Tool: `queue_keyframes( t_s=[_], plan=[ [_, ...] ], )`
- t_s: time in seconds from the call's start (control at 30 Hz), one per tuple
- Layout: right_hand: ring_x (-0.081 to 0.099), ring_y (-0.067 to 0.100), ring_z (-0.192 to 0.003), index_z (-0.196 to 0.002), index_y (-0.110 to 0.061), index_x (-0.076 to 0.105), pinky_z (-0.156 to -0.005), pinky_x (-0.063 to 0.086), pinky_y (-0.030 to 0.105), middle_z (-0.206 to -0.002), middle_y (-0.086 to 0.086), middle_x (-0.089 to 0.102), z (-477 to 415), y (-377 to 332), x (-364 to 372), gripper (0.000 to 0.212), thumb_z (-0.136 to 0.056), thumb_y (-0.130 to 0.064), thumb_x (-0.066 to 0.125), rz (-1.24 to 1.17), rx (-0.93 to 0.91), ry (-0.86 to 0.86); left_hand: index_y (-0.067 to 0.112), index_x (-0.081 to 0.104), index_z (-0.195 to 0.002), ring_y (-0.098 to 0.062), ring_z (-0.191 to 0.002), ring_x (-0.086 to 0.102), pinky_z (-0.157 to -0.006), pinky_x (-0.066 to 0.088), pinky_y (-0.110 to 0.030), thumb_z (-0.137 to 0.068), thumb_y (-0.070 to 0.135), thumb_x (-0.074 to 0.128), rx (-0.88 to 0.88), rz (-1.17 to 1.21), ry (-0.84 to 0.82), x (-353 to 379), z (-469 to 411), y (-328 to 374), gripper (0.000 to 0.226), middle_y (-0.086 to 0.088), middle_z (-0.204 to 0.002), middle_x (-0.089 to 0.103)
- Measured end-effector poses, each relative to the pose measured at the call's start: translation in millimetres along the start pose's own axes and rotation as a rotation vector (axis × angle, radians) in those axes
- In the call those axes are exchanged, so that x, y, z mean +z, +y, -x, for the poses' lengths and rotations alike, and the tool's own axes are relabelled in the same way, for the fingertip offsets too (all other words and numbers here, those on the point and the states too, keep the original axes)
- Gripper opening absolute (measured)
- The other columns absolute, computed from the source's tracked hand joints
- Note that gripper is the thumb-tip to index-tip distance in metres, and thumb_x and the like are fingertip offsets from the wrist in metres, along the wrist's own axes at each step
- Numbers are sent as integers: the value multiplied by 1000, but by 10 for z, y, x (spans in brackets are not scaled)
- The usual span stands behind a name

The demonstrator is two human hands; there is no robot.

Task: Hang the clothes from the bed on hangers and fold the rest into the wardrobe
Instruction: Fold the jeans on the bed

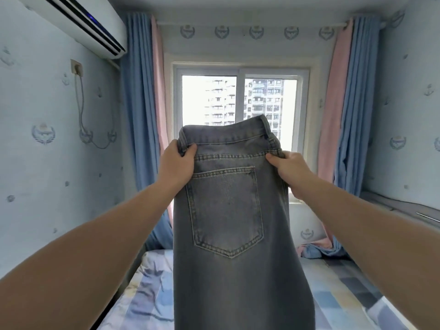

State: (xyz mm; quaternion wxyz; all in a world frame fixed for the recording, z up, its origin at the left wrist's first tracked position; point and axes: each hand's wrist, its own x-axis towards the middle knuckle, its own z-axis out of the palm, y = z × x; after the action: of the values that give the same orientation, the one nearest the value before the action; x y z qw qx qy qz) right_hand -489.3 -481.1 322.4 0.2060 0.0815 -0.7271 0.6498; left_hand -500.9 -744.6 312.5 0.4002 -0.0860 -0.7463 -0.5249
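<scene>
Left hand (177,160) and right hand (289,169) each pinch the waistband of the jeans (233,210), grip clamped on denim; legs hang above the bed (147,294).

Faded grey-blue jeans (240,287), the back pocket (226,208) outlined in tan double stitching, seen against a white-framed window (240,70). Blue curtains (137,103) backed with pink panels (158,91) flank the glass on both sides. The wallpaper (35,163) is pale blue, scattered with small anchors and grey-blue laurel crests, a row of which runs above the window. The air conditioner (78,22) is white with black slats. The bedsheet (147,294) carries a patchwork of blue, lavender, cream and grey squares.
</scene>
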Motion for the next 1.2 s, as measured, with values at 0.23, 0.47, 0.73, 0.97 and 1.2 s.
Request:
queue_keyframes(
  t_s=[0.23,0.47,0.73,0.97,1.2],
  plan=[
    [69,6,-62,-83,-17,71,-51,51,15,-75,-7,74,-339,1274,648,13,-94,-23,69,39,159,-35,24,58,-106,-6,-83,57,-68,40,-21,-99,39,57,-154,-71,-54,207,150,-1427,17,15,-90,60],
    [70,17,-76,-88,-10,73,-73,60,34,-91,6,76,-959,3504,1537,12,-96,-16,66,192,439,-148,23,61,-104,-19,-92,60,-77,40,-30,-97,37,60,-450,-183,-196,773,375,-3816,15,9,-93,65],
    [65,26,-86,-93,-2,71,-79,54,44,-97,16,74,-1573,6810,2722,25,-98,-25,63,368,689,-200,14,63,-118,-29,-112,64,-96,51,-45,-99,24,62,-800,-223,-296,1676,872,-7079,23,-8,-116,71],
    [52,23,-76,-88,-5,63,-65,39,33,-80,9,58,-1978,8743,3505,24,-96,-27,63,477,659,-133,21,52,-94,-28,-102,61,-74,38,-32,-96,34,64,-870,-370,-291,2224,1069,-9057,17,6,-90,60],
    [31,31,-147,-159,-21,19,-116,27,38,-163,6,28,-1209,9576,3621,68,-102,-41,50,661,883,-334,23,31,-154,-31,-145,31,-118,28,-42,-92,55,59,-954,-555,-664,2268,2146,-9592,75,-6,-160,32]
  ],
)
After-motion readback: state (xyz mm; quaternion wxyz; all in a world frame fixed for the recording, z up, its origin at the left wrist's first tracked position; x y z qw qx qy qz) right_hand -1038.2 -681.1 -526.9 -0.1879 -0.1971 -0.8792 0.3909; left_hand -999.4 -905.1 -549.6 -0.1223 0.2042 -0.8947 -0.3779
